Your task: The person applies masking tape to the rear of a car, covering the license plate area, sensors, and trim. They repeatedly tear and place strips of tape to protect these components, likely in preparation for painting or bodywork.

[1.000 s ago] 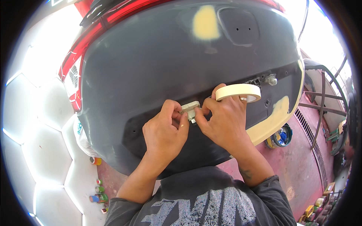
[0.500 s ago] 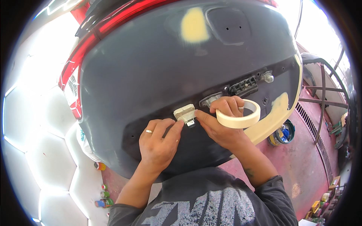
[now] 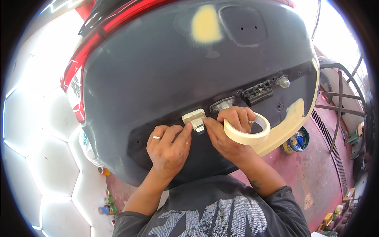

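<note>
A small fitting (image 3: 194,115) covered in cream masking tape sticks out of the dark grey car tailgate (image 3: 154,75). A bare metal tab (image 3: 200,129) shows at its lower end. My left hand (image 3: 169,149) has curled fingers, its thumb and index finger pressed at the fitting's lower left. From the other side, the foremost digits of my right hand (image 3: 228,136) press on the tape. Curled fingers of that hand also hold a roll of masking tape (image 3: 248,138), a ring finger showing through near its rim.
Right of the fitting, the tailgate carries a lamp socket (image 3: 222,105), a black latch housing (image 3: 257,93) and another lamp (image 3: 282,81). A bucket (image 3: 296,141) stands on the reddish floor (image 3: 292,181). Bottles (image 3: 109,209) stand lower left; a metal frame (image 3: 340,94) is at right.
My fingers have closed in on the fitting, and the tape strip across its lower part now lies folded closer around it. The tape roll has moved slightly left and down.
</note>
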Tool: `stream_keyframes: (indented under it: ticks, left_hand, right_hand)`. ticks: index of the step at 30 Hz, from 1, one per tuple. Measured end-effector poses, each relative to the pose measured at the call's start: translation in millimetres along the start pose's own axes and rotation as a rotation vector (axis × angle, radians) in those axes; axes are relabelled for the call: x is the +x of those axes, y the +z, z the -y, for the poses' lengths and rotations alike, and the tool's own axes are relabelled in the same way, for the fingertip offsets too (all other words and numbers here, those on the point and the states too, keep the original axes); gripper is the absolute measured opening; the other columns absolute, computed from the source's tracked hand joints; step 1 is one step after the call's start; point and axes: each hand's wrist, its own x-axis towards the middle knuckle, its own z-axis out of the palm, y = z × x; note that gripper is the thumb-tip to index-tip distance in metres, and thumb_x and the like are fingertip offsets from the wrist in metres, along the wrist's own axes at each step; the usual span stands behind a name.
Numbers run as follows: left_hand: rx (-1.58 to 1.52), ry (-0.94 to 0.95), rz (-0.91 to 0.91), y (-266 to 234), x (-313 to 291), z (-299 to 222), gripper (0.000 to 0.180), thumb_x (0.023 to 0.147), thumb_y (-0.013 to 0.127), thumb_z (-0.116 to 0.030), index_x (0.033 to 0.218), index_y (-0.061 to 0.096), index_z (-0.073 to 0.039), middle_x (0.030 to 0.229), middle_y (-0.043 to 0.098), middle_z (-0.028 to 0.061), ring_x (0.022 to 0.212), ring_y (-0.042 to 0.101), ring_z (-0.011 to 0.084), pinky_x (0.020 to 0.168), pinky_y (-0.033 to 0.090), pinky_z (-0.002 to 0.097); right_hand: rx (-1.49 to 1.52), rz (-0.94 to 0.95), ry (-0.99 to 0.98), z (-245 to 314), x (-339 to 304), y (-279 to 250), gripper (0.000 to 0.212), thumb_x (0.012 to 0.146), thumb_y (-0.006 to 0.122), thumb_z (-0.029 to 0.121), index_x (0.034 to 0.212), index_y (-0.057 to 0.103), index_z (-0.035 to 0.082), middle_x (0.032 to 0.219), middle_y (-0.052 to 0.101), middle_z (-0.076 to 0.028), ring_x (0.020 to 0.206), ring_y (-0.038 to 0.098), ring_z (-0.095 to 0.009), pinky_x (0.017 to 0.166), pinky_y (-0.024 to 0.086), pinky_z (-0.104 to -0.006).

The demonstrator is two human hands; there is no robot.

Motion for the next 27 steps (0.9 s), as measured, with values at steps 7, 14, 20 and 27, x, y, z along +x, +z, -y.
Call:
stream_keyframes:
  ticks: [7,14,20,27]
  left_hand:
    - [-0.182,-0.219,0.042,5,-11,-16,0.025,0.089,0.089,0.003,0.114,0.088,-0.002,0.092,0.077,0.0085,0.077,0.072,0.0269,0.07,0.059,0.0371]
    - [-0.528,-0.498,0.197,-5,-23,-31,0.054,0.095,0.077,0.008,0.148,0.074,0.001,0.103,0.075,0.0125,0.076,0.068,0.0183,0.07,0.057,0.0324]
    - [-0.52,-0.487,0.291,-8,-28,-34,0.077,0.091,0.079,0.003,0.165,0.06,0.0,0.107,0.073,0.012,0.077,0.063,0.0181,0.071,0.056,0.0324]
    - [-0.458,-0.426,0.297,-7,-30,-33,0.082,0.088,0.083,0.0,0.166,0.056,0.003,0.109,0.072,0.0127,0.08,0.065,0.0211,0.073,0.058,0.0342]
  right_hand:
    - [-0.056,0.067,0.097,14,3,-2,0.019,0.082,0.085,0.015,0.1,0.082,0.016,0.106,0.059,0.001,0.106,0.061,-0.021,0.099,0.036,-0.0457]
    - [-0.085,0.077,0.133,19,3,-3,0.013,0.085,0.084,0.015,0.097,0.08,0.017,0.105,0.057,0.0,0.107,0.059,-0.022,0.098,0.036,-0.046]
    - [-0.068,0.05,0.157,21,1,-1,0.018,0.083,0.086,0.014,0.1,0.082,0.019,0.105,0.056,0.001,0.106,0.058,-0.022,0.097,0.036,-0.0464]
    - [-0.054,0.084,0.166,22,-7,-2,0.033,0.082,0.084,0.014,0.114,0.088,0.024,0.107,0.055,0.002,0.11,0.056,-0.022,0.102,0.035,-0.0489]
